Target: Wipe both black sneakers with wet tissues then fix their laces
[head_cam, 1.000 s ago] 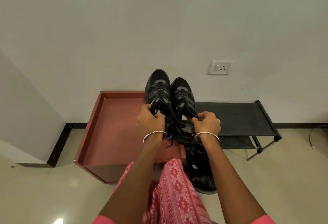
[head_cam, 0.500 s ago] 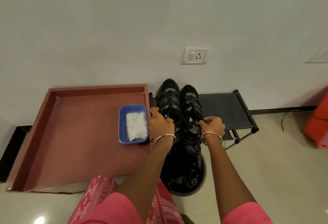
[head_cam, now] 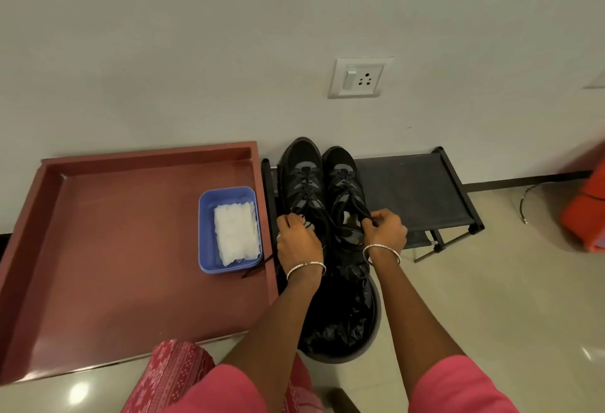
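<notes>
- My left hand (head_cam: 299, 242) reaches forward from a straight forearm, knuckles up, fingers curled down and pinching a lace (head_cam: 306, 198) of the left sneaker (head_cam: 302, 177) near its tongue.
- My right hand (head_cam: 384, 232) sits level with it, wrist bent a little inward, thumb and fingers pinching the lace ends of the right sneaker (head_cam: 343, 180).
- A thin metal bangle (head_cam: 306, 268) circles each wrist; pink sleeves cover my upper arms.
- The two black sneakers stand touching side by side, toes pointing to the far wall, on the left end of a low black shoe rack (head_cam: 415, 190) with a matte fabric shelf and tube frame.
- Their uppers are dull black with grey panels and criss-crossed black laces.
- One loose lace end (head_cam: 258, 267) trails left over the rim of the red tray (head_cam: 98, 249).
- That tray is square and smooth, with a raised rim, and lies on the floor left of the shoes.
- In its right part sits a rectangular blue plastic tub (head_cam: 209, 216) holding a folded stack of white wet tissues (head_cam: 235, 232), soft and crinkled.
- Near me, under my wrists, a round bin (head_cam: 340, 327) is lined with crumpled glossy black plastic.
- The floor (head_cam: 510, 298) is pale polished tile; a white socket plate (head_cam: 358, 78) is on the wall.
</notes>
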The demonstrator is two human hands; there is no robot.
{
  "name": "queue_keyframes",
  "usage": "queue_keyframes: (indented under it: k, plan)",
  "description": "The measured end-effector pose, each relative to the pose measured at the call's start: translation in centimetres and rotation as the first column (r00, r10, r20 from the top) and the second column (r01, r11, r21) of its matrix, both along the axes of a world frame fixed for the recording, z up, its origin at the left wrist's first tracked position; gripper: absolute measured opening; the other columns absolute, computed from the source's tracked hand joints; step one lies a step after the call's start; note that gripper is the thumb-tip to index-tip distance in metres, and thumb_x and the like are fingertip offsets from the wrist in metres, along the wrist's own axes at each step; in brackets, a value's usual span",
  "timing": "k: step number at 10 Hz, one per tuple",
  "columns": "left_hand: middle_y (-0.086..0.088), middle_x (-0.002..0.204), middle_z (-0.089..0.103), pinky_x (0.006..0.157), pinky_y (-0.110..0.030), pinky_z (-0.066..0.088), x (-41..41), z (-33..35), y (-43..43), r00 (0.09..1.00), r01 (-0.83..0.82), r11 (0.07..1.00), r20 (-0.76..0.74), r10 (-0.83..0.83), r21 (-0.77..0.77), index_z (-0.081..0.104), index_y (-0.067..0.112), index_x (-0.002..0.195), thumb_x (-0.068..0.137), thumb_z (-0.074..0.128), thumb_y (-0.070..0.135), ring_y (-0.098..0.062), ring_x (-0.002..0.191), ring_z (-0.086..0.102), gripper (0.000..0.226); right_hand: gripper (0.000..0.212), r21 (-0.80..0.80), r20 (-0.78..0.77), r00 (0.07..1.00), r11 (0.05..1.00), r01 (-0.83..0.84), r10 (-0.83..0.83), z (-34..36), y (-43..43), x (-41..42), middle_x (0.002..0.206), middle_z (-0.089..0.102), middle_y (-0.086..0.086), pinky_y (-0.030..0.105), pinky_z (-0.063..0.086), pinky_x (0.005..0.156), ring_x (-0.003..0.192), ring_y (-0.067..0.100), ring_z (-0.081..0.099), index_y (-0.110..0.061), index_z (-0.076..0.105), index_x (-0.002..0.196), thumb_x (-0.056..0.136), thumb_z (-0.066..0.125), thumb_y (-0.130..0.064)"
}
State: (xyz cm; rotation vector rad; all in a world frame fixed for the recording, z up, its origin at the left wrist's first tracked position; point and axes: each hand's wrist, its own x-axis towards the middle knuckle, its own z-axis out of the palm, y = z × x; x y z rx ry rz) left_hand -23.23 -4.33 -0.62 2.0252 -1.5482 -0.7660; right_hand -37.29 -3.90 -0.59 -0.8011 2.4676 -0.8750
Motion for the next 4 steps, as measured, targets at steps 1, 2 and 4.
queue_keyframes:
  k: [1,2,4]
  plan:
    - [-0.012,0.130,0.050,0.079,-0.039,0.051,0.4,0.4,0.1,0.997,0.066,0.997,0.042,-0.068,0.042,0.058,0.005,0.120,0.095,0.056,0.012,-0.034,0.100,0.063,0.026,0.015,-0.001,0.012,0.999,1.000,0.032,-0.032,0.2,0.4,0.3,0.098,0.075,0.008,0.032,0.048,0.080,0.096,0.030,0.067,-0.013,0.073,0.102,0.090,0.067,-0.020]
    - [-0.013,0.131,0.051,0.084,-0.039,0.050,1.4,1.1,0.0,0.986,0.151,0.987,0.059,-0.154,0.058,0.059,0.004,0.119,0.097,0.052,0.017,-0.034,0.101,0.063,0.026,0.019,-0.035,0.039,0.996,0.996,0.076,-0.075,0.8,1.2,0.8,0.098,0.074,0.008,0.031,0.047,0.078,0.096,0.030,0.067,-0.012,0.073,0.101,0.093,0.066,-0.028]
    - [-0.013,0.119,0.057,0.083,-0.042,0.051,4.2,4.0,0.7,0.973,0.233,0.968,0.029,-0.231,-0.096,0.063,0.004,0.103,0.098,0.050,0.017,-0.032,0.096,0.061,0.020,0.015,-0.148,-0.191,0.978,0.988,0.049,-0.077,3.3,2.9,3.9,0.102,0.070,0.007,0.050,0.054,0.084,0.101,0.033,0.063,-0.015,0.071,0.103,0.090,0.065,-0.021]
